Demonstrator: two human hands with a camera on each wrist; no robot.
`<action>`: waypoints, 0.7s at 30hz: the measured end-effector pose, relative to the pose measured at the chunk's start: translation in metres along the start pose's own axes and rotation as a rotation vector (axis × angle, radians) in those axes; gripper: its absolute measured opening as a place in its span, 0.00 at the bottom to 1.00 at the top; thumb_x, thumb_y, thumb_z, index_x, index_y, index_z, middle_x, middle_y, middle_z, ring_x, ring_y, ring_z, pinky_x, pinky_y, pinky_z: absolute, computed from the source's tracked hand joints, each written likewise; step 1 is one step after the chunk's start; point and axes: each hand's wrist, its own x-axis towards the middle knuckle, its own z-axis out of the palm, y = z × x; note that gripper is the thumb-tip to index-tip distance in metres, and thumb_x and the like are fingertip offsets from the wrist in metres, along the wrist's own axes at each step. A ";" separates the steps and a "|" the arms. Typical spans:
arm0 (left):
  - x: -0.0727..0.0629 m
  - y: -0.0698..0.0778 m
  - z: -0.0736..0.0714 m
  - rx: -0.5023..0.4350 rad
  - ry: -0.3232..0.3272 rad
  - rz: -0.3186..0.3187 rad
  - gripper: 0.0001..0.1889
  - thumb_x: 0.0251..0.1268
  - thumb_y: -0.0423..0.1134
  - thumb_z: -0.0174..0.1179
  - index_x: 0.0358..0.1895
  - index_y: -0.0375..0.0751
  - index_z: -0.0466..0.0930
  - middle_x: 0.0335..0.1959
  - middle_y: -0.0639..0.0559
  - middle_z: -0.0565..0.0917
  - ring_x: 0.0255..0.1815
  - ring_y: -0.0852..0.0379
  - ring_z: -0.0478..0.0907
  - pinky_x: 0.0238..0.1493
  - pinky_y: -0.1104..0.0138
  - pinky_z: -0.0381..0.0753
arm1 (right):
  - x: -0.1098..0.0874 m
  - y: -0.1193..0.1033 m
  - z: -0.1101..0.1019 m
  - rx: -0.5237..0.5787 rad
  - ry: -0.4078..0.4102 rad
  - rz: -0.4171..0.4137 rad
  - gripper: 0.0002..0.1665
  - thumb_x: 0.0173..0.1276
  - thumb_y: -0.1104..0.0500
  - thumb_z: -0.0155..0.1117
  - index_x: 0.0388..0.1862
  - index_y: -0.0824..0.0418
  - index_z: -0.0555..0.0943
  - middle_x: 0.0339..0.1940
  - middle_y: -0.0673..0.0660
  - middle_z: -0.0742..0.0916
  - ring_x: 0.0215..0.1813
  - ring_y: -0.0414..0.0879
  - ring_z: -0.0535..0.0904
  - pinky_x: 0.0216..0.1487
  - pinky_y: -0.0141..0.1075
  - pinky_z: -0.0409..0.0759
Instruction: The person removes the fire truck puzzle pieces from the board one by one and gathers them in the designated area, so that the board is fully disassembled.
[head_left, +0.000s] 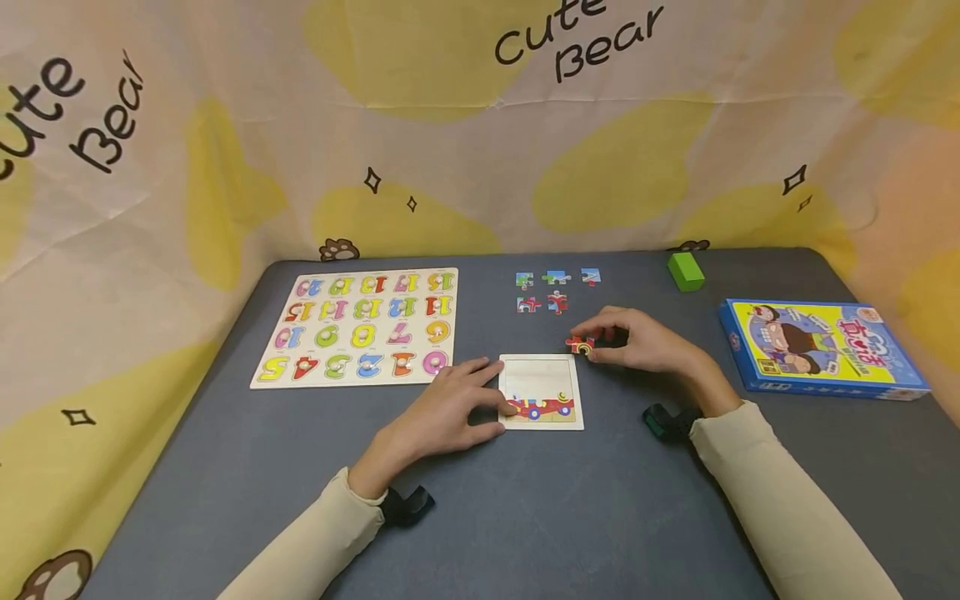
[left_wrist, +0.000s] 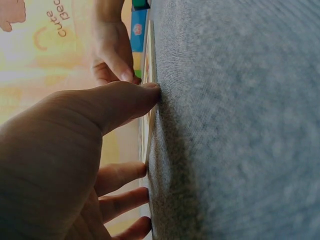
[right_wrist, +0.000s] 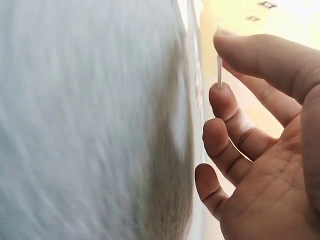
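In the head view a small square puzzle tray (head_left: 542,429) lies flat at mid-table. A red car picture on joined pieces (head_left: 555,408) fills its lower part; the upper part shows bare backing. My left hand (head_left: 450,408) rests at the tray's left edge, its fingers spread, one fingertip on the car picture's left end. In the left wrist view the left thumb (left_wrist: 130,97) lies along the tray's side. My right hand (head_left: 637,340) pinches a red and yellow puzzle piece (head_left: 581,345) just above the tray's top right corner. Seen edge-on in the right wrist view, the thin piece (right_wrist: 219,72) sits at the right fingertips.
Several loose puzzle pieces (head_left: 557,302) lie behind the tray in two rows. A white number board (head_left: 352,329) lies to the left. On the right are a green block (head_left: 686,272) and a blue and yellow box (head_left: 821,348). A printed cloth (head_left: 450,150) hangs behind the table.
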 end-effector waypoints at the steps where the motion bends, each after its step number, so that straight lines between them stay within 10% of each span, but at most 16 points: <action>1: 0.000 0.000 0.000 -0.001 0.002 0.001 0.10 0.67 0.48 0.67 0.49 0.61 0.89 0.77 0.44 0.69 0.81 0.39 0.60 0.71 0.32 0.60 | 0.001 0.002 -0.002 -0.013 0.006 0.006 0.22 0.66 0.59 0.73 0.59 0.54 0.86 0.44 0.54 0.85 0.43 0.48 0.73 0.45 0.38 0.72; 21: -0.001 0.001 -0.001 -0.017 -0.007 -0.002 0.10 0.66 0.47 0.68 0.50 0.59 0.89 0.77 0.43 0.69 0.81 0.38 0.59 0.72 0.31 0.59 | 0.025 0.027 -0.025 -0.145 0.041 0.041 0.22 0.70 0.66 0.67 0.62 0.60 0.83 0.46 0.60 0.82 0.43 0.50 0.69 0.46 0.42 0.68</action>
